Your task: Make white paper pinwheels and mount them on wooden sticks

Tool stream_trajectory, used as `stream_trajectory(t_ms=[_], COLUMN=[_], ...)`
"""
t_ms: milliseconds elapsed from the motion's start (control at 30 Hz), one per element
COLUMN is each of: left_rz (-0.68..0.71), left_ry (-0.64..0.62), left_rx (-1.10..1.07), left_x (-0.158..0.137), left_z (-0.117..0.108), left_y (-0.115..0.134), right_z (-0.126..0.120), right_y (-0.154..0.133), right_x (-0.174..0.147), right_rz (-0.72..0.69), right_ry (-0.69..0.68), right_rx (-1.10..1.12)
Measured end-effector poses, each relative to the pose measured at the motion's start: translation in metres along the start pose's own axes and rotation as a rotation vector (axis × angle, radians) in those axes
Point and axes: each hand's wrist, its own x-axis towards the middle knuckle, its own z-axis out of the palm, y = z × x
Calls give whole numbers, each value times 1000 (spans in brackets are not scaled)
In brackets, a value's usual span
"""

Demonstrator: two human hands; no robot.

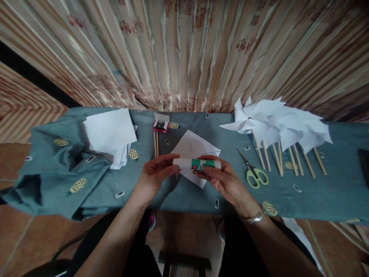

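Observation:
A white and green glue stick lies level between my two hands, above the table. The fingers of my left hand are closed on its white cap end. My right hand wraps round the green-labelled body. Beneath it rests a square sheet of white paper with slits running in from its corners, partly covered by the glue stick and my hands. Just beyond my left hand lie two wooden sticks, below an open red box of small dark pins.
Green-handled scissors lie right of my right hand. Several white paper pinwheels on wooden sticks overlap at the right. A stack of white paper sits at the left on the bunched green tablecloth. A pleated curtain hangs behind the table.

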Motion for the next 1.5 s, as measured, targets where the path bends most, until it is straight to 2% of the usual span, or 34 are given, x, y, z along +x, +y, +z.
stream_trajectory(t_ms=[133, 267, 467, 667, 767, 867, 933, 1000, 1067, 1133, 1233, 1300, 1367, 1400, 1467, 1500], left_rz=[14, -2, 28, 64, 76, 242, 375, 463, 552, 621, 739, 863, 1011, 1055, 1041, 1027], left_ry=[12, -27, -75, -113, 15, 309, 441, 469, 422, 372, 353, 330, 195, 62, -172, -239], left_rx=[57, 118, 316, 324, 353, 386, 570, 908, 1157, 1317, 1421, 1430, 1416, 1417, 1409, 1404], left_x=[0, -2, -5, -10, -8, -2, 2, 3, 3, 2, -2, -6, -8, -9, -8, -7], left_z=[0, -1, -4, -9, -26, -54, -73, -89, -100, -106, -100, -86, -66, -55, -33, -24], left_y=[-2, -2, -8, -12, -1, 9, 10, 6, 2, -1, 0, -1, -7, -12, -24, -30], right_z=[2, 2, -1, 4, 4, -3, -12, -21, -31, -40, -49, -51, -51, -51, -50, -50], right_y=[-1, 1, 15, 25, 19, 10, 4, 0, -2, -3, -2, 0, 2, 3, 5, 5], right_x=[-1, -2, -1, -3, -3, -2, -2, -3, -6, -10, -16, -19, -21, -22, -22, -22], right_rz=[-15, -23, 2, -28, -93, -178, -233, -293, -356, -443, -592, -644, -656, -656, -648, -642], right_ry=[-13, -19, -65, -90, -105, -64, -18, 29, 69, 67, -12, -43, -59, -68, -93, -106], right_rx=[-93, -179, -274, -404, -423, -467, -539, -684, -920, -1175, -1411, -1485, -1527, -1539, -1554, -1560])
